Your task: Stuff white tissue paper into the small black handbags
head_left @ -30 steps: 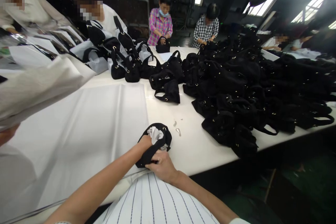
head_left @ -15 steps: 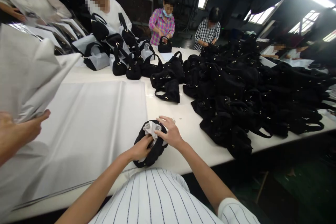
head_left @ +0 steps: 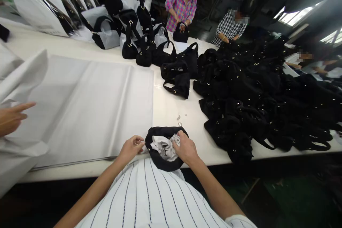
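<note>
A black handbag (head_left: 166, 164) rests at the table's front edge, its mouth facing up toward me. Crumpled white paper (head_left: 163, 146) fills its opening. My left hand (head_left: 131, 149) is at the bag's left rim, with thumb and fingertips closed on the edge. On the other side, my right hand (head_left: 187, 149) reaches over the right rim, thumb and fingers pinching the crumpled paper. The tips of the right fingers are partly hidden by the paper.
Flat sheets of white paper (head_left: 98, 110) lie to the left, where another person's hand (head_left: 12, 118) is beside lifted sheets. A large heap of black bags (head_left: 253, 103) covers the right side. Stuffed bags (head_left: 129, 51) stand farther back. Several people work across the white table (head_left: 171, 110).
My left hand has come out of the bag to its left rim. My right hand has moved onto the paper. The bag's mouth is spread wider, and the view has shifted.
</note>
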The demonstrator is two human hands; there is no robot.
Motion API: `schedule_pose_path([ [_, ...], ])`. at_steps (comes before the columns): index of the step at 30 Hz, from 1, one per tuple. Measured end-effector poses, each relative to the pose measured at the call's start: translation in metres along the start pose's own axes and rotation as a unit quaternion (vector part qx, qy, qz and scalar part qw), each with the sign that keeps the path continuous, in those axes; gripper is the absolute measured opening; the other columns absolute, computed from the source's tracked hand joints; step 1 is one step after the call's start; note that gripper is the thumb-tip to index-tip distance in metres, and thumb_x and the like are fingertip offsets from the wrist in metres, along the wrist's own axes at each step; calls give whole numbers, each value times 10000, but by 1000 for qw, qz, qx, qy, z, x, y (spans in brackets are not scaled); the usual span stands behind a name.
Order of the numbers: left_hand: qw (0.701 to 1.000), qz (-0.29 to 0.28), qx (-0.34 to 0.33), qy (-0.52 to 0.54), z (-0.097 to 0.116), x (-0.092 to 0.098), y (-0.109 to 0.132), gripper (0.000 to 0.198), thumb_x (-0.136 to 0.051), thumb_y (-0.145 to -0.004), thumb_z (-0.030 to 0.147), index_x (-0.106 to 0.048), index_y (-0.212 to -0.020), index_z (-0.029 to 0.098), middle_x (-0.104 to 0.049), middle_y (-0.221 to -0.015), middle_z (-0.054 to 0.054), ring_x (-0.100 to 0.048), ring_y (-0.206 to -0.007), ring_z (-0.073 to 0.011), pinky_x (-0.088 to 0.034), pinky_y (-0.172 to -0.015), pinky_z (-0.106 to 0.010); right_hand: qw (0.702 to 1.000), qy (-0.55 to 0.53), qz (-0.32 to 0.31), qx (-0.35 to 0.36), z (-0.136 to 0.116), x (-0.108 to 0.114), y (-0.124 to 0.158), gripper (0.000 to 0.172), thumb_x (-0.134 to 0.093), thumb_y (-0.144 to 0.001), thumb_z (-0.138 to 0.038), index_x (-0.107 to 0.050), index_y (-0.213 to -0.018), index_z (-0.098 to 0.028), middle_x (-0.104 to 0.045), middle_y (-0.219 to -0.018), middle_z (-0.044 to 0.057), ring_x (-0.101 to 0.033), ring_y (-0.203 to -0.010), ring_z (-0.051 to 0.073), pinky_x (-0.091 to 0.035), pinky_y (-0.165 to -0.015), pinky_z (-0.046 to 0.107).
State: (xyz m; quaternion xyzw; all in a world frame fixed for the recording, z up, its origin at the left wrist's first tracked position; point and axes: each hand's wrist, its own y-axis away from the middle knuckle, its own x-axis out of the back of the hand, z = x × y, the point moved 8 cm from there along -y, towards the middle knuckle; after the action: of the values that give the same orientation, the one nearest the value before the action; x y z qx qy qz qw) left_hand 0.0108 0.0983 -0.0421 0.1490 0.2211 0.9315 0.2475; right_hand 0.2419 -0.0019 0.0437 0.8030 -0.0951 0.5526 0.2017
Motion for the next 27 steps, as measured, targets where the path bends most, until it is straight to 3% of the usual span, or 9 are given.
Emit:
schedule_pose_path([
  [2,999,-28,0,26,3,-18,2,361,-689,-647,436,-610,-876,167,-653,-744,-27,-642,-642,-188,-523,-613,-302,1000,-5,-6,-6,1,3,9,319,-529,-869,-425,-506,-1095,-202,-607,-988,88,-590,-849,242,-428,-705,343],
  [4,999,-21,-44,-6,20,-29,1,329,-675,-646,384,-635,-899,176,-671,-850,-43,-629,-701,-177,-525,-684,-307,999,-16,20,19,-5,13,11,414,-576,-843,-476,-531,-1151,-203,-588,-1103,123,-561,-991,281,-447,-783,384],
  [8,995,-59,-82,-19,43,-44,-2,370,-591,-671,295,-633,-1023,187,-640,-1066,-65,-613,-879,-190,-511,-842,-341,987,-57,89,119,-21,36,4,401,-604,-851,-382,-580,-1219,-226,-506,-1321,114,-429,-1225,288,-370,-1002,430],
  [11,988,-113,-102,10,45,-55,-3,512,-636,-608,237,-593,-1115,189,-571,-1204,-90,-579,-1036,-213,-482,-949,-368,978,-96,1,183,-26,26,-7,392,-664,-799,-374,-624,-1172,-261,-609,-1164,63,-519,-1095,244,-429,-928,370],
  [14,985,-96,-141,-15,42,-60,-7,534,-659,-617,238,-571,-1143,199,-540,-1220,-96,-567,-1045,-219,-477,-962,-390,974,-46,-74,211,-28,9,-17,603,-752,-676,-377,-565,-1237,-256,-637,-1057,59,-569,-961,242,-458,-815,338],
  [18,970,-93,-209,-88,43,-70,-12,429,-610,-696,251,-565,-1119,198,-521,-1247,-115,-538,-1114,-245,-464,-969,-421,980,47,-87,170,-30,-9,-32,595,-724,-642,-335,-530,-1184,-185,-638,-957,93,-594,-821,247,-439,-683,316],
  [21,940,-111,-283,-155,50,-82,-11,653,-711,-627,271,-487,-1235,191,-399,-1404,-155,-402,-1286,-307,-377,-1057,-469,992,44,-52,103,-22,-12,-46,435,-610,-710,-244,-506,-1123,-153,-642,-930,107,-596,-731,222,-411,-636,306],
  [23,928,-102,-309,-183,55,-88,-10,773,-759,-578,284,-445,-1276,177,-401,-1398,-168,-398,-1278,-325,-365,-1059,-484,997,-1,-21,69,-11,-11,-54,371,-561,-721,-193,-509,-1087,-163,-647,-861,70,-588,-710,199,-403,-648,293],
  [27,938,-8,-309,-158,71,-86,-18,379,-527,-721,156,-537,-1100,180,-574,-1122,-91,-543,-1063,-240,-444,-951,-419,985,-173,17,-4,22,-15,-63,238,-581,-669,-183,-567,-906,-195,-585,-684,-28,-548,-650,146,-404,-644,246],
])
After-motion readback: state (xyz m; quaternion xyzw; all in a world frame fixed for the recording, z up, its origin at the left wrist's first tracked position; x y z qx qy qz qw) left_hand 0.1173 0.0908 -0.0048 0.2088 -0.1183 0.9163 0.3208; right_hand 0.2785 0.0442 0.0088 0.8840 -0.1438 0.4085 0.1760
